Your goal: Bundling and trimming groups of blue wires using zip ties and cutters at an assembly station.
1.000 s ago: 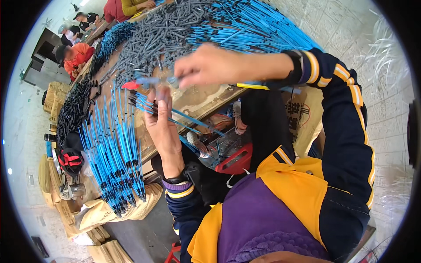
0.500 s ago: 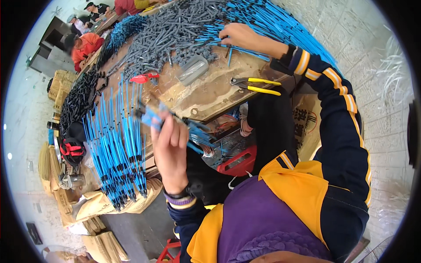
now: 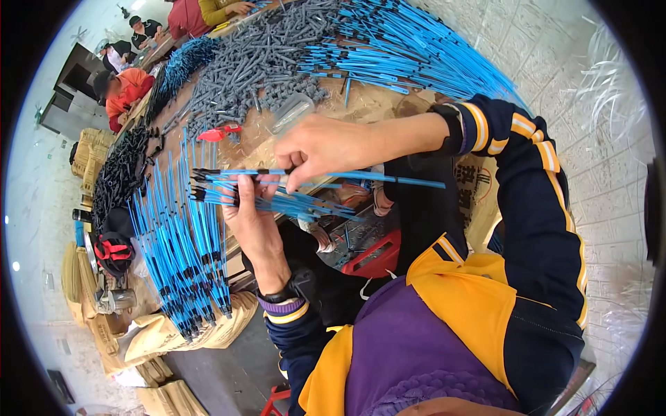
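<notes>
Rods of slim, bright-blue plastic with black collars and black tips (image 3: 305, 206) lie bundled in the left hand (image 3: 253, 225), over the near edge of the bench. The left fingers are curled around the bundle, thumb on top; its black tips poke out to the left of them and its blue ends spread to the right. One longer blue rod with a black middle band (image 3: 374, 178) runs above the bundle, pinched near that band between the thumb and fingers of the right hand (image 3: 316, 145).

Just beyond the right fingers stands a clear plastic box (image 3: 293, 111), and beyond the left fingers lies a small red tool (image 3: 219, 133). To the left of the left fingers, many blue rods with black fittings (image 3: 177, 243) fan out, their near ends above a tan paper sack (image 3: 229, 326); past them is a heap of black plastic pieces (image 3: 121, 166). Farther beyond both hands, a broad pile of grey tubular parts (image 3: 257, 55) covers the brown wooden bench (image 3: 388, 104), with a thick spread of blue rods (image 3: 416, 48) to its right. Below the right fingers, a red plastic stool (image 3: 374, 255) shows near the person's legs.
</notes>
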### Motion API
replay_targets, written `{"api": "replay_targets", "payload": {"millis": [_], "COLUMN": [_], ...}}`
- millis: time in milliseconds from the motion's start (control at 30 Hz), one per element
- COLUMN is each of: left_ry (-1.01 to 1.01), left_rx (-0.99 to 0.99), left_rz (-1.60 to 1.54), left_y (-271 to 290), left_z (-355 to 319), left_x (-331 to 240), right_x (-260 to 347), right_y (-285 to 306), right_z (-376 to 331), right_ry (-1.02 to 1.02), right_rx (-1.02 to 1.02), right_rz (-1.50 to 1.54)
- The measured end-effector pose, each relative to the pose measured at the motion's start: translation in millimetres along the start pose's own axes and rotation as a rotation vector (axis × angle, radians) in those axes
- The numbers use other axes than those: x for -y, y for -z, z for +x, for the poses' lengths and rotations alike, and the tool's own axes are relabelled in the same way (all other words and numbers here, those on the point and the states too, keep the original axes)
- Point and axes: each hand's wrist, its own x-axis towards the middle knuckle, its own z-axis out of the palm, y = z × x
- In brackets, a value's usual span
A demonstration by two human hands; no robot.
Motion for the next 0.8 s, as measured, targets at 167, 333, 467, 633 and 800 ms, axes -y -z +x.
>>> {"api": "replay_targets", "payload": {"millis": [167, 333, 467, 633, 800], "left_ry": [0.012, 0.038, 0.14, 0.298, 0.242], "left_rx": [0.147, -0.108, 0.339, 0.371, 0.106], "left_rz": [0.094, -0.094, -0.16, 0.023, 0.023], "left_y": [12.7, -29.5, -28.2, -10.6, -19.1], "left_z": [-26.4, -61.5, -55.3, 34.1, 47.5], "left_x": [-20.0, -63.6, -64.0, -11.0, -6.1], "right_x": [-91.5, -248.3, -274.9, -245.8, -121.4], "right_y": [11.9, 60.2, 75.2, 101.5, 101.6], "right_z": [7.8, 6.1, 32.3, 39.0, 44.2], "right_ry": [-0.153, -0.092, -0.466, -0.343, -0.028], "right_rx": [-0.075, -0.59, -0.143, -0.439, -0.366], "right_rz": [0.059, -0.8, -0.839, -0.77, -0.644]}}
